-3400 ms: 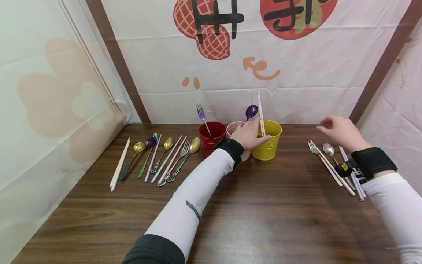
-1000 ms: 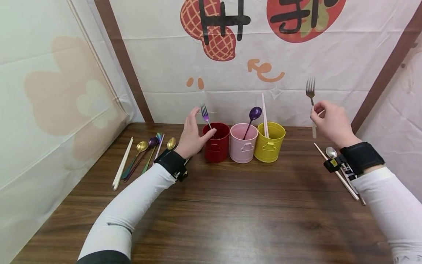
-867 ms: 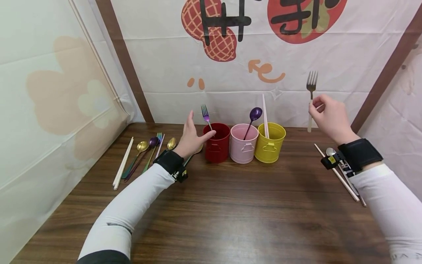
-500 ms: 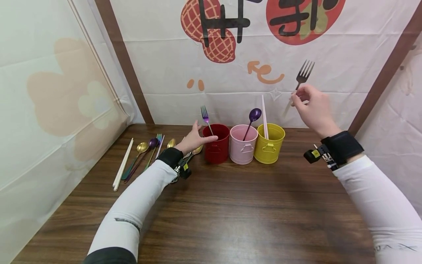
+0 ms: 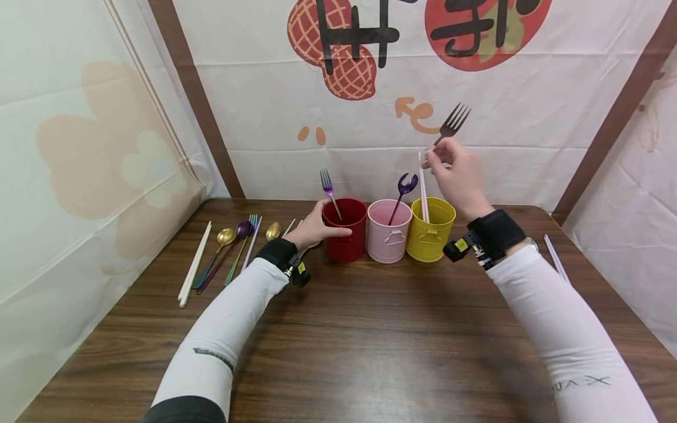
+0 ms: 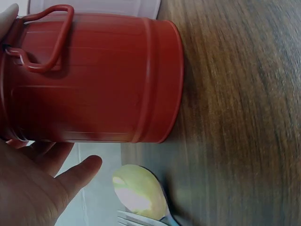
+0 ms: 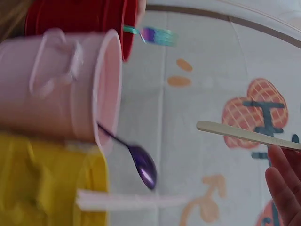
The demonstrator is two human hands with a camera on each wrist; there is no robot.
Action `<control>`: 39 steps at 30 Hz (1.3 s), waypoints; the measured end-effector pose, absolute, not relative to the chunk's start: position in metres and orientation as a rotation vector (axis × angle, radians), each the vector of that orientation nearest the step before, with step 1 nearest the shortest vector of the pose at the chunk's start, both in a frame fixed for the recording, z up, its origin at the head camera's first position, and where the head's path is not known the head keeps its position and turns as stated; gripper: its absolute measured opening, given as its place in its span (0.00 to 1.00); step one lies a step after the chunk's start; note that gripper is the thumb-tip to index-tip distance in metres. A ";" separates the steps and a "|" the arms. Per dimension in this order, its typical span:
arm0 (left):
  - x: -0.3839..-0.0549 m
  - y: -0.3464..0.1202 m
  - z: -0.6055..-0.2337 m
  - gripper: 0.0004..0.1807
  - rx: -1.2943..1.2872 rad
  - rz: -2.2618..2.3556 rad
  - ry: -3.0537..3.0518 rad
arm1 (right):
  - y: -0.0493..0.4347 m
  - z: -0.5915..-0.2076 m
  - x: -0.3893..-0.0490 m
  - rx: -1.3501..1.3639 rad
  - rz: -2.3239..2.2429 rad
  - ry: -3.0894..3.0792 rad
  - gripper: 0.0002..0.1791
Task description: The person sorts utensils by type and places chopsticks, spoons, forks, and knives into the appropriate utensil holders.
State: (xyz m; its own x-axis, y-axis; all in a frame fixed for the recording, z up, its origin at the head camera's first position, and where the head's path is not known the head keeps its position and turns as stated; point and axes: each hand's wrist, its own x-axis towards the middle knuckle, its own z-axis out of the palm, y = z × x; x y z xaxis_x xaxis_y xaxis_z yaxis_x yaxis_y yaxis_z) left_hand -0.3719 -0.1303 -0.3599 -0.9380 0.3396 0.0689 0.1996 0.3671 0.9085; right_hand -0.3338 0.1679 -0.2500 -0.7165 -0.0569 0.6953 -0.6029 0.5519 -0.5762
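Note:
My left hand (image 5: 312,228) is wrapped round the red bucket (image 5: 346,244), thumb across the front and fingers round the back near the rim. A rainbow-coloured fork (image 5: 327,185) leans in that bucket. Up above the yellow bucket (image 5: 429,245), my right hand (image 5: 461,176) pinches a fork (image 5: 453,121) with a dark metal head and a cream handle. Its tines point up and right; the handle end slants down left, overlapping the purple spoon (image 5: 405,189) in the head view. That spoon stands in the pink bucket (image 5: 388,245). Pale pink chopsticks (image 5: 424,197) stand in the yellow one.
On the left lie white chopsticks (image 5: 194,264), a gold spoon (image 5: 225,237), a second purple spoon (image 5: 243,229) and several other utensils, some hidden by my left arm. Lilac chopsticks (image 5: 556,258) lie at right, beside a spoon mostly hidden behind my right sleeve. A printed cloth stands behind.
My right hand has picked up the cream-handled fork from the right side and carried it left, tilting it, towards the buckets. My left hand has moved from the pink bucket onto the red one.

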 end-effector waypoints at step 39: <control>-0.376 -0.130 -0.369 0.45 0.551 1.651 2.476 | 0.068 -0.333 -0.361 0.574 0.854 -2.644 0.10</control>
State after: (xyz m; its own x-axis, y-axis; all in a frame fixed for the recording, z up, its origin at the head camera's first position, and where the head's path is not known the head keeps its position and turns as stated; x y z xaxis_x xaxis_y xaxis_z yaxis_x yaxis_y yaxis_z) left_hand -0.3757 -0.1305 -0.3693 -0.9274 0.3594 0.1042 0.2344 0.3406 0.9105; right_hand -0.3612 0.0677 -0.3331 -0.8741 -0.2781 0.3982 -0.4585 0.7429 -0.4877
